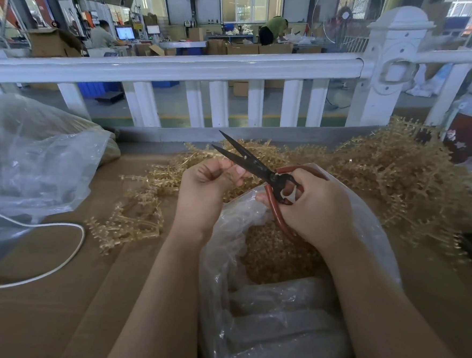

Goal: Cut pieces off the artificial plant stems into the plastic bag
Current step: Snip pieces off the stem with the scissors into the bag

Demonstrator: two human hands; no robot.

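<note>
the right hand (312,204) is gripping the scissors (252,163), blades apart. the left hand (207,186) is pinching a stem (230,173) over the plastic bag (233,235).

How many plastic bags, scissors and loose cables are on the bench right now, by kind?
Plastic bags: 2, the open plastic bag under the hands and a big bag at far left
Scissors: 1, the scissors, blades open, gripped by the right hand
White cable: 1
Total: 4
The stem pile is too tangled to count.
</note>
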